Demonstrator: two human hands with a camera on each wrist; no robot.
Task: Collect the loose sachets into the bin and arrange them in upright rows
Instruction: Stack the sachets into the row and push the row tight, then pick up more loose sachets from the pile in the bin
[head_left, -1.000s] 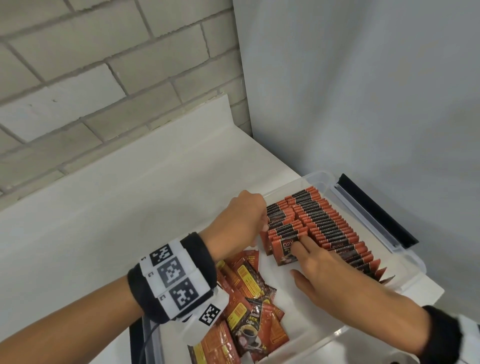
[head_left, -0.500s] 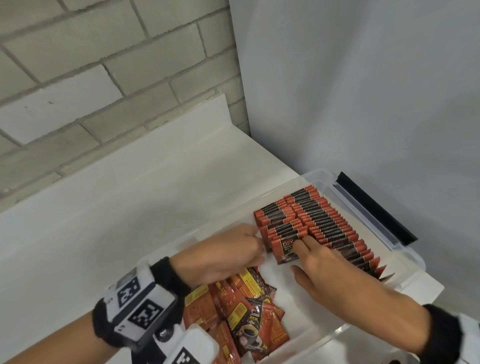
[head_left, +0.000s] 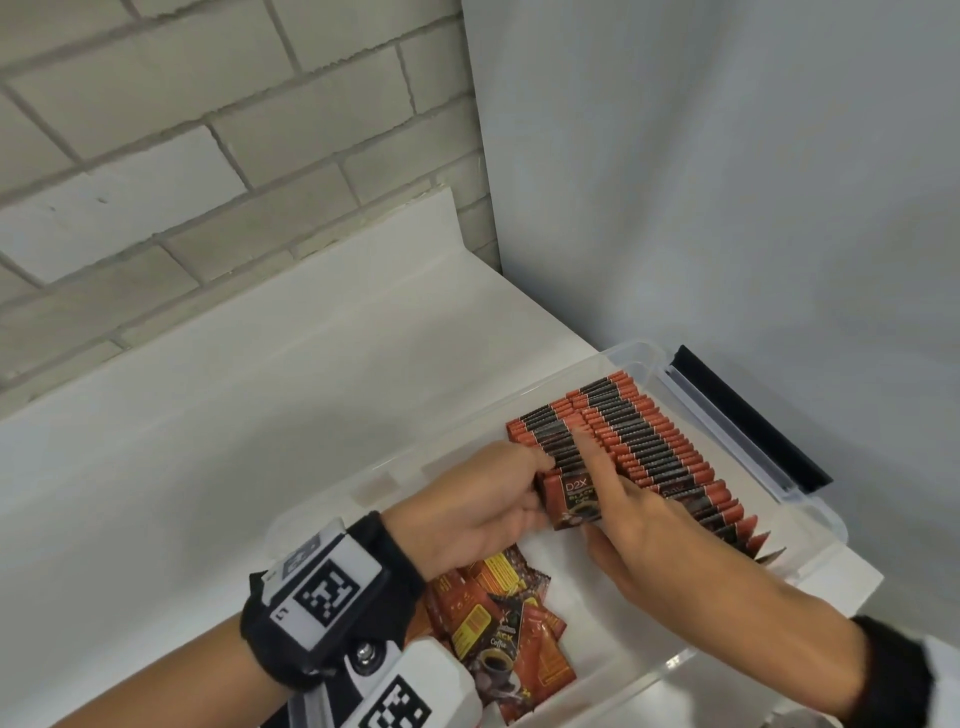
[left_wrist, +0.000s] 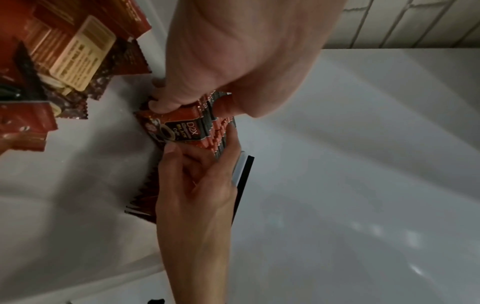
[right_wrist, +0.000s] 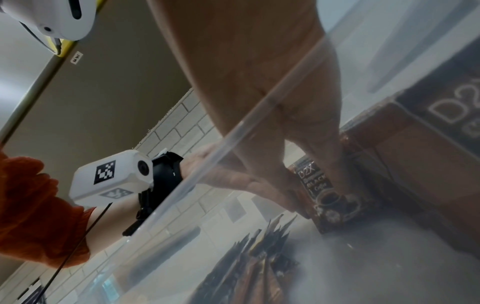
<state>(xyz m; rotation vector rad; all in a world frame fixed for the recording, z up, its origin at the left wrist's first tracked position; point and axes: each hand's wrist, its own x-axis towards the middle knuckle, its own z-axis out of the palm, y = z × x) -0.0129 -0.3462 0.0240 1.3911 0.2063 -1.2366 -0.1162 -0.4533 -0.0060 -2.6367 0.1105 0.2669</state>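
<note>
A clear plastic bin (head_left: 644, 359) holds a long upright row of red-and-black sachets (head_left: 660, 447) along its far side. Beside it stands a shorter upright row (head_left: 545, 431). My left hand (head_left: 519, 488) grips the near end of the short row, fingertips on the front sachet (left_wrist: 182, 129) and thumb behind. My right hand (head_left: 618, 499) lays a straight index finger across the short row's tops. Its thumb touches the front sachet's (head_left: 574, 499) lower edge. Loose sachets (head_left: 498, 623) lie flat in a heap at the bin's near left.
The bin sits on a white counter (head_left: 260, 415) in a corner, with a brick wall (head_left: 208, 130) behind and a grey panel (head_left: 727, 182) to the right. A black strip (head_left: 748, 415) lies along the bin's far rim. Bare bin floor (head_left: 571, 587) shows between heap and rows.
My left hand drew back from the short row's far side toward the heap, then came to the row's near end and gripped it. My right index finger rose onto the tops.
</note>
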